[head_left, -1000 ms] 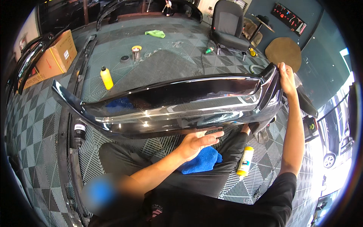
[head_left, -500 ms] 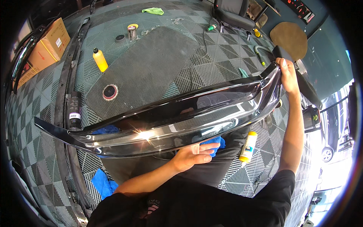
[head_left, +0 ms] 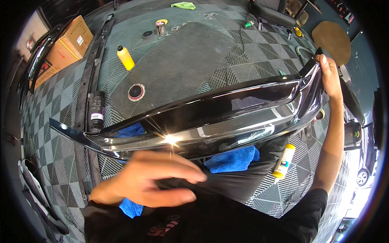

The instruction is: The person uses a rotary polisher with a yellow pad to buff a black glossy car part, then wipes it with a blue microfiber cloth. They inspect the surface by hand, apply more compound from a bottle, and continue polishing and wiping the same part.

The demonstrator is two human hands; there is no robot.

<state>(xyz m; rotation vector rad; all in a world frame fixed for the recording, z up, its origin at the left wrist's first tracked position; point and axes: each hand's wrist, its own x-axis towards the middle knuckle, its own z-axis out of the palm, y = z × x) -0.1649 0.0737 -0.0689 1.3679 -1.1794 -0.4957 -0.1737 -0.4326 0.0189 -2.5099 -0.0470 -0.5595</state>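
Note:
A long, curved, glossy black car body panel [head_left: 243, 117] lies across my lap, its pointed end toward the left. My right hand [head_left: 331, 79] grips its raised right end, thumb on the near side. My left hand [head_left: 150, 178] is lifted in front of the panel's lower edge, fingers stretched out and thumb apart, with nothing in it. A blue microfiber cloth [head_left: 233, 158] rests on my leg against the panel's near edge. Another blue cloth [head_left: 131, 130] shows beyond the left part, and a third blue cloth [head_left: 131, 208] is partly hidden below my left hand.
On the tiled floor stand a yellow bottle [head_left: 125, 58] and a dark bottle [head_left: 97, 111]. A round polishing pad [head_left: 136, 92] lies on the dark mat [head_left: 182, 60]. Right of my leg lies a yellow-capped bottle [head_left: 285, 161]. A cardboard box [head_left: 77, 40] stands far left, beyond a long dark strip [head_left: 93, 69].
My left hand has come away from the panel's near edge and the cloth, moving left and up toward me. The right hand keeps its grip. The whole view has shifted slightly.

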